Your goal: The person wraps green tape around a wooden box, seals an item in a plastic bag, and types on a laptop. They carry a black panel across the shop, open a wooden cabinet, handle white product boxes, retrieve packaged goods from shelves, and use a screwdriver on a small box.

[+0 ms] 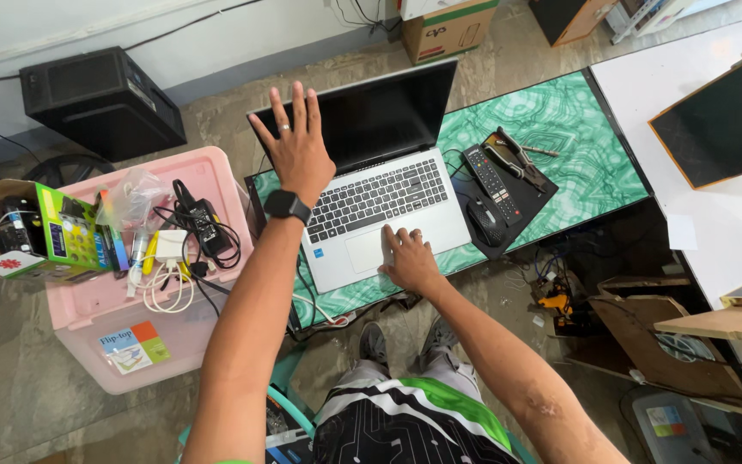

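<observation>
The left hand, raised with fingers spread, hides the left part of the laptop's dark screen, and the right hand resting on the laptop's front edge covers part of its touchpad and palm rest. Left of the laptop, the small items heaped among the cables on the pink bin are too tangled and small to tell apart. To the laptop's right, the dark framed panel is cut off by the picture's edge, and the clutter under the green tabletop there is lost in shadow.
</observation>
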